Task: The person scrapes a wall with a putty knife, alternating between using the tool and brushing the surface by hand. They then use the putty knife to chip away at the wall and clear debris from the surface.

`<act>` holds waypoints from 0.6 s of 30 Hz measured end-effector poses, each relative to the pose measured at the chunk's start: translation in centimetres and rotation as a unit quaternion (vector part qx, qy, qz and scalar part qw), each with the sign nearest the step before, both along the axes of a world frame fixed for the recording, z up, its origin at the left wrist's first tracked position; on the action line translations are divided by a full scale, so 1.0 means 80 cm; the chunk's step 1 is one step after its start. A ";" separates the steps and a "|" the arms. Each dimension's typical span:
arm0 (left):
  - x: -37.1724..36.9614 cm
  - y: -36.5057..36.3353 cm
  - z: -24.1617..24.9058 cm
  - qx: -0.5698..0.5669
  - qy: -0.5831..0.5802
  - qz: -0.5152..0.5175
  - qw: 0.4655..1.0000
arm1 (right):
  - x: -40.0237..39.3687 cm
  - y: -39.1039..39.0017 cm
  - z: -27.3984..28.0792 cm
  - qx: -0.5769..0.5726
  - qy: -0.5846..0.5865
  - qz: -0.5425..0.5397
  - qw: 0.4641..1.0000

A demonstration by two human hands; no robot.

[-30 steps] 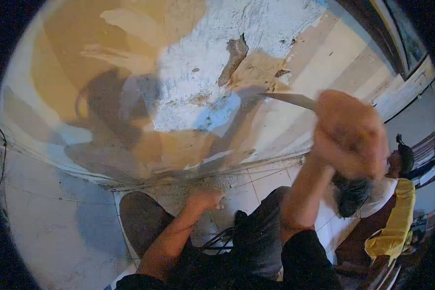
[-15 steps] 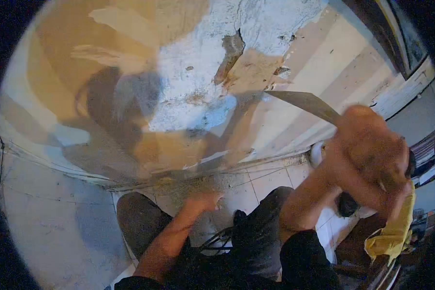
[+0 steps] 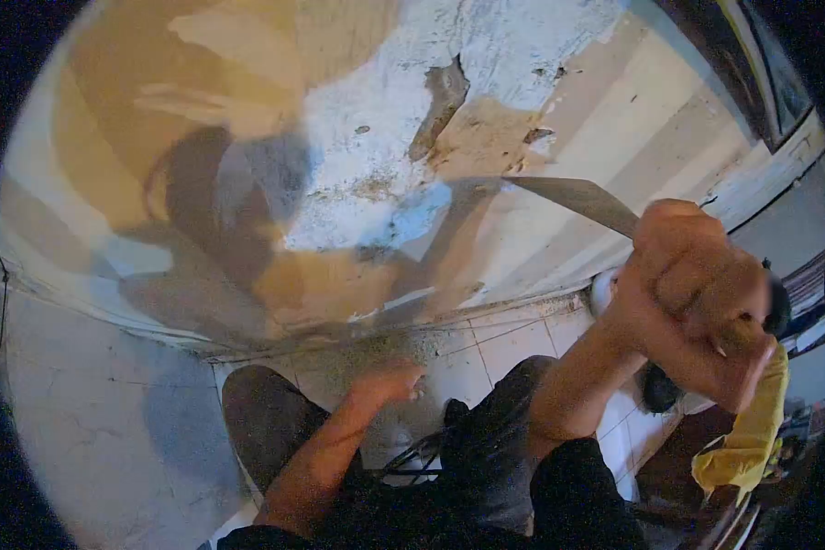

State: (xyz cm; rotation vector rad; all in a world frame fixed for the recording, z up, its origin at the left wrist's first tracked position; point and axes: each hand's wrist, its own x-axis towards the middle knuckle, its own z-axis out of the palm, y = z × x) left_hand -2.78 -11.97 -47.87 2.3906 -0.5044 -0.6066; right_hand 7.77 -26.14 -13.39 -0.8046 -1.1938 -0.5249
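Observation:
My right hand (image 3: 692, 293) is wrapped around the handle of a long knife (image 3: 577, 200). The blade points left, and its tip reaches the striped wall (image 3: 605, 137), at the lower edge of a bare brown patch (image 3: 486, 137). Dark at its end, the handle shows just past my fist. My left hand (image 3: 390, 380) is low over the floor between my knees, its fingers curled; whether it holds anything is hidden. White plaster (image 3: 357, 183) with a deeper grey hole (image 3: 445, 96) surrounds the brown patch, and my shadow falls across the wall.
White floor tiles (image 3: 454, 362) run along the wall's foot, with grit near my left hand. A yellow cloth-like thing (image 3: 742, 449) is at the lower right, among cluttered items. A dark frame (image 3: 752, 69) stands at the upper right.
The knife and my right hand have shifted only slightly, the tip a touch lower on the wall. My left hand stays nearly in place.

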 end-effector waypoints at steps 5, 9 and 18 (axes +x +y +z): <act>0.004 0.002 -0.005 0.026 -0.033 -0.016 0.999 | 0.029 0.018 -0.016 -0.068 0.066 -0.015 0.995; -0.003 0.004 0.011 0.000 -0.033 0.007 0.999 | 0.032 0.017 -0.023 -0.059 0.046 0.006 0.997; -0.004 0.006 -0.008 0.003 -0.060 -0.017 0.998 | 0.044 -0.002 -0.045 -0.036 -0.003 0.044 0.998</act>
